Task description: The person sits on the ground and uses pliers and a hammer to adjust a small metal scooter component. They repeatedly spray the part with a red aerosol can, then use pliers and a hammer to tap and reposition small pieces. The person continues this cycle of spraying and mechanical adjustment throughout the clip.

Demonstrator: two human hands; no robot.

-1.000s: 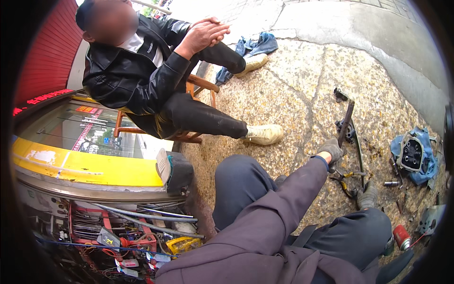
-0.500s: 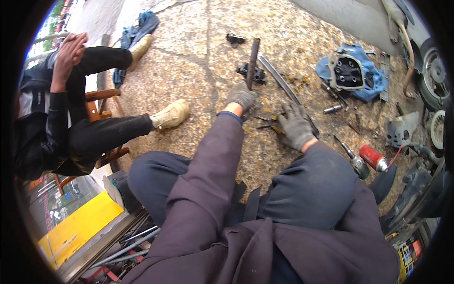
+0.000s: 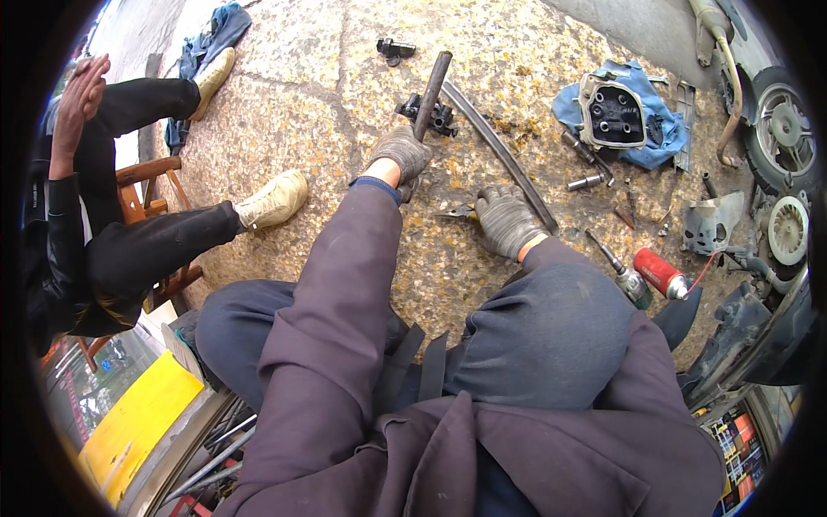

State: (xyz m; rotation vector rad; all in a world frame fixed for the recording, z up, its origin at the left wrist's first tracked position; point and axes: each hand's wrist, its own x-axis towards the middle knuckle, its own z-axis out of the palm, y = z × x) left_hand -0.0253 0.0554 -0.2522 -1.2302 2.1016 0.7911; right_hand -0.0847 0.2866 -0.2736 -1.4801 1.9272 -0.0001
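My left hand (image 3: 400, 157), in a grey knit glove, is wrapped round a dark metal bar (image 3: 433, 90), which rises past a black metal part (image 3: 441, 121) on the speckled pavement. My right hand (image 3: 504, 222), gloved alike, has its fingers curled onto yellow-and-black pliers (image 3: 458, 213) lying low at the ground. Beside both hands a long metal strip (image 3: 495, 142) lies diagonally. A smaller black fitting (image 3: 396, 50) lies farther forward. To the right, an engine cover (image 3: 613, 112) rests on a blue rag (image 3: 663, 146), near a socket (image 3: 586, 183).
A seated person's trousered leg (image 3: 164, 246) and shoe (image 3: 274, 201) are at left, by a wooden stool (image 3: 133, 172). A red spray can (image 3: 660, 272) and a tool (image 3: 616, 263) lie by my right knee. Wheels (image 3: 784, 129) and loose panels line the right; a yellow-edged glass case (image 3: 138, 426) is lower left.
The view has swung rightward, bringing wheels into sight and shifting the seated person leftward. My right hand's fingers were spread half a second ago and are now more curled.
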